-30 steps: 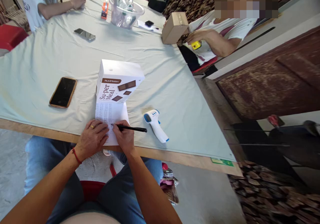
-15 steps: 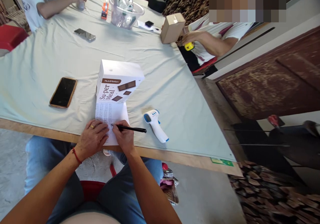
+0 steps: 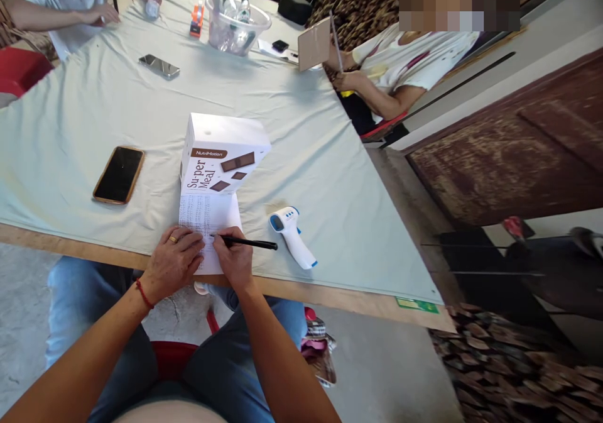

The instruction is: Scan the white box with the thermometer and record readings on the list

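My right hand (image 3: 234, 256) is closed round a black pen (image 3: 252, 242), its tip down on a white sheet of paper (image 3: 214, 212). Rows of small writing cover the upper left part of the sheet. My left hand (image 3: 176, 256), with a ring and a red wrist string, lies flat with fingers stretched over the sheet's left side. Directly behind the paper stands a white NutriMotion box (image 3: 226, 156). A white and blue infrared thermometer (image 3: 294, 237) lies to the right of the pen.
A phone in a tan case (image 3: 119, 175) lies left of the box; a silver phone (image 3: 159, 66) is farther back. A plastic basin (image 3: 238, 33) holds bottles, beside an orange object (image 3: 196, 19). Across the table, a person at right holds a cardboard box (image 3: 315, 44); another sits at left.
My hands and the pen have barely moved. The person at right has turned the cardboard box and a flap stands up. The person at left has lowered an arm toward the table.
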The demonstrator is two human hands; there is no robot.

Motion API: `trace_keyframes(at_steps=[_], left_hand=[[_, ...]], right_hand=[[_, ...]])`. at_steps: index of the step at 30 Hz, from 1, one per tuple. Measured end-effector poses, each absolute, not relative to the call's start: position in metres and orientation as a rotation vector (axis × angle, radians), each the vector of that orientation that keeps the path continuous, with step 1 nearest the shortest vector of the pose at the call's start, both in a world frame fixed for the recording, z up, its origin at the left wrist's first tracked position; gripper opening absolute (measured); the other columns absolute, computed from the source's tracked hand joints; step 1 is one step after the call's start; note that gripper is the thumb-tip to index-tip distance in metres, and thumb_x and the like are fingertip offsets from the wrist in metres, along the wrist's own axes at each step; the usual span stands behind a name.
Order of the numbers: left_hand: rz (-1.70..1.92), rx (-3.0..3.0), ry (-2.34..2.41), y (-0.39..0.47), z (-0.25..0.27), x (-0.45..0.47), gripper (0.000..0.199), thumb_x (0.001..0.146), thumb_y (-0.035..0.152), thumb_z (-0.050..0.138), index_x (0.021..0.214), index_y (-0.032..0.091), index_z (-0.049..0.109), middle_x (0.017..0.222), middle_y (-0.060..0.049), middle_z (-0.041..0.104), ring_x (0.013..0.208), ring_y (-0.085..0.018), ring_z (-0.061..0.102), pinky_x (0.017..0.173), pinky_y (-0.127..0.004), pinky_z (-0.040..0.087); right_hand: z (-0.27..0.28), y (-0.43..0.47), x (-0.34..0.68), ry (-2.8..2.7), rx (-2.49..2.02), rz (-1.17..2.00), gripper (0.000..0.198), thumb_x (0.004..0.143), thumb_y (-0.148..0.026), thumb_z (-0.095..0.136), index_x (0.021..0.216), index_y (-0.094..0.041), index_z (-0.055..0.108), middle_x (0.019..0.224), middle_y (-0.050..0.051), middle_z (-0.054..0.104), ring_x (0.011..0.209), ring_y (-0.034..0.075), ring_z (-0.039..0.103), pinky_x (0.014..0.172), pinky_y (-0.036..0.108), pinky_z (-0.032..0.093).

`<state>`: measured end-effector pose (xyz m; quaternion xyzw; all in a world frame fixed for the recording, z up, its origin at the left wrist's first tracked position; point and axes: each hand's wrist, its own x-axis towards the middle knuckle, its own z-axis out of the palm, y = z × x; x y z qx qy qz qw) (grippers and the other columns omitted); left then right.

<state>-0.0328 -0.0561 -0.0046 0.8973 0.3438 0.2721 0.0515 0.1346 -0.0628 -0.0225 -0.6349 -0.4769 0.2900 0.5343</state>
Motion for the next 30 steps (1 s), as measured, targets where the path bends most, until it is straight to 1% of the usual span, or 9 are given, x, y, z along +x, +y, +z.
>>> trace_keyframes(at_steps=[11,14,17,19,21,23,25,28,30], left_hand=[[0.812,2.717,1.043,-0.056,-0.004,-0.034,0.027,0.096,0.025,0.052,0.114,0.016,0.069,0.119,-0.008,0.070,0.115,-0.027,0.057,0.104,-0.048,0.045],[0.790,2.686,1.054,-0.056,-0.005,-0.035,0.026,0.096,0.025,0.052,0.114,0.018,0.070,0.120,-0.008,0.070,0.116,-0.027,0.057,0.104,-0.048,0.045],[0.820,2.647,1.048,-0.055,-0.008,-0.035,0.025,0.096,0.025,0.052,0.111,0.018,0.071,0.118,-0.009,0.071,0.115,-0.026,0.057,0.103,-0.048,0.046],[0.870,2.605,1.027,-0.055,-0.009,-0.036,0.024,0.095,0.025,0.053,0.108,0.018,0.071,0.115,-0.009,0.071,0.114,-0.026,0.059,0.101,-0.048,0.048],[0.929,2.535,1.001,-0.051,-0.006,-0.040,0.022,0.095,0.026,0.053,0.103,0.018,0.072,0.110,-0.009,0.072,0.110,-0.025,0.061,0.099,-0.046,0.050],[0.975,2.434,1.011,-0.043,0.000,-0.045,0.022,0.095,0.029,0.054,0.101,0.018,0.071,0.107,-0.009,0.072,0.105,-0.023,0.063,0.097,-0.044,0.051],[1.003,2.309,1.093,-0.027,0.008,-0.050,0.022,0.093,0.031,0.055,0.104,0.019,0.070,0.108,-0.009,0.071,0.105,-0.023,0.063,0.097,-0.043,0.051],[1.036,2.082,1.304,0.011,0.014,-0.052,0.032,0.087,0.029,0.059,0.116,0.017,0.063,0.117,-0.010,0.068,0.113,-0.025,0.060,0.102,-0.047,0.048],[1.039,1.912,1.415,0.040,0.012,-0.050,0.055,0.078,0.027,0.068,0.129,0.013,0.054,0.127,-0.015,0.063,0.119,-0.029,0.058,0.103,-0.051,0.046]], right_hand=[[-0.029,-0.061,0.134,-1.164,-1.478,0.648,0.011,0.075,-0.034,0.057,0.072,-0.023,0.053,0.063,-0.004,0.055,0.063,0.014,0.053,0.064,0.029,0.048],[-0.026,-0.063,0.136,-1.117,-1.440,0.516,0.013,0.081,-0.035,0.054,0.076,-0.023,0.053,0.066,-0.004,0.055,0.065,0.014,0.053,0.066,0.029,0.047],[-0.017,-0.067,0.146,-1.192,-1.477,0.357,0.018,0.090,-0.036,0.048,0.089,-0.022,0.060,0.079,0.001,0.061,0.076,0.017,0.057,0.073,0.030,0.048],[-0.011,-0.067,0.159,-1.327,-1.584,0.258,0.022,0.093,-0.032,0.045,0.098,-0.020,0.063,0.089,0.005,0.064,0.086,0.020,0.059,0.079,0.032,0.048],[-0.007,-0.063,0.174,-1.457,-1.780,0.173,0.025,0.091,-0.024,0.045,0.104,-0.019,0.065,0.095,0.009,0.066,0.091,0.022,0.060,0.083,0.034,0.047],[-0.004,-0.056,0.187,-1.562,-2.016,0.122,0.028,0.088,-0.018,0.047,0.107,-0.017,0.068,0.097,0.012,0.067,0.092,0.024,0.061,0.082,0.035,0.046],[-0.001,-0.048,0.194,-1.640,-2.206,0.097,0.029,0.086,-0.014,0.050,0.107,-0.016,0.070,0.098,0.015,0.069,0.090,0.025,0.062,0.080,0.035,0.044],[0.004,-0.038,0.193,-1.706,-2.326,0.087,0.028,0.087,-0.015,0.052,0.108,-0.015,0.071,0.100,0.016,0.070,0.090,0.026,0.064,0.077,0.035,0.043],[0.009,-0.036,0.189,-1.702,-2.345,0.083,0.030,0.089,-0.016,0.052,0.113,-0.014,0.069,0.102,0.016,0.070,0.090,0.026,0.064,0.076,0.035,0.042]])
